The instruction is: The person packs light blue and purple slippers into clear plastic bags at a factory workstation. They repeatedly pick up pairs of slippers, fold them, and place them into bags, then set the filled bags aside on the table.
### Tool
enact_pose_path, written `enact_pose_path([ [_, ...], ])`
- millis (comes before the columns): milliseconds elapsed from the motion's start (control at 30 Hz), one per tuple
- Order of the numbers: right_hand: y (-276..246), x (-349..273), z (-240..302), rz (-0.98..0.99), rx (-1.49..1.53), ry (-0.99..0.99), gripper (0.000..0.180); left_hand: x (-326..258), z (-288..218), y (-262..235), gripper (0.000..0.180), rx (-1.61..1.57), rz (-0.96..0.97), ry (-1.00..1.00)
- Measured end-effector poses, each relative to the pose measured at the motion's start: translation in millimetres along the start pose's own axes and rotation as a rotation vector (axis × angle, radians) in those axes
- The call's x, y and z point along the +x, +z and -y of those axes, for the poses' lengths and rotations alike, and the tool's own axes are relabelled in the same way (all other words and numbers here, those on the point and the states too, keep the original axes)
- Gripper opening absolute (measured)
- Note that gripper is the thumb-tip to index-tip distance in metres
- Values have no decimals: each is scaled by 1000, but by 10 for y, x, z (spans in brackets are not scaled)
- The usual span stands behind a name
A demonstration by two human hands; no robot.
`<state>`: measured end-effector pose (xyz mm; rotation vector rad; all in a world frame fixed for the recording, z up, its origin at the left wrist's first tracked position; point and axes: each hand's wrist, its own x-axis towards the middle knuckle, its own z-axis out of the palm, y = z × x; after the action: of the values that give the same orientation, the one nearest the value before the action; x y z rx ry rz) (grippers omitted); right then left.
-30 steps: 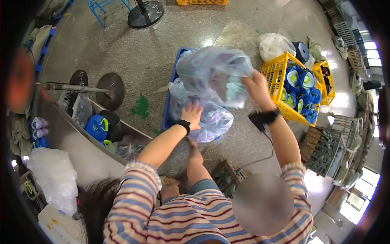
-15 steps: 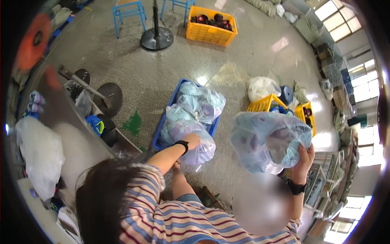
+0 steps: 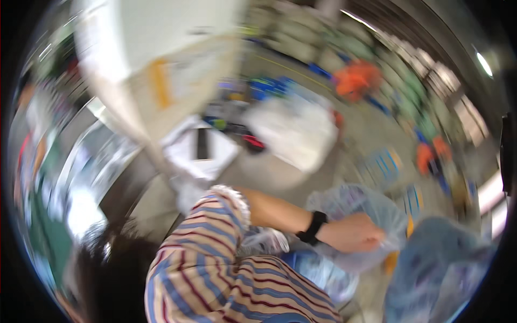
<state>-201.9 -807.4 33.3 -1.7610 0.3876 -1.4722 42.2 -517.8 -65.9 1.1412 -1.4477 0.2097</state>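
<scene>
My left hand (image 3: 353, 232), with a black band on its wrist, reaches across to the right. Its fingers are closed on a clear plastic bag (image 3: 344, 200) that bulges behind and beyond the hand; the purplish contents are too blurred to name. A second filled bluish plastic bag (image 3: 436, 269) hangs in the lower right. No part of my right hand shows. Below my left forearm more bagged items (image 3: 326, 277) lie low, by the blue crate (image 3: 291, 259).
A table to the left and ahead bears a large white plastic bag (image 3: 293, 132), a white sheet (image 3: 199, 148) with a dark strip and several small coloured things. A white panel (image 3: 177, 32) rises at the upper left. Orange equipment (image 3: 355, 79) and stacked sacks (image 3: 299, 43) stand farther back.
The view has swung left toward the table, with strong blur. My left hand has lifted a bag up from the crate. My right hand has gone out of view.
</scene>
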Motion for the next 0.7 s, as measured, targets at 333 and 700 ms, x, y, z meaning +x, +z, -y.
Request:
enact_pose_path([
  [333,4389,-1188,816,1188,645,125,33,-1627,-2129,-1882,18,949,-658,-442],
  [700,6001,-3093,3448,1873,1282,-127,28,-2670,-4977,-1097,24,1396,-1810,-698],
])
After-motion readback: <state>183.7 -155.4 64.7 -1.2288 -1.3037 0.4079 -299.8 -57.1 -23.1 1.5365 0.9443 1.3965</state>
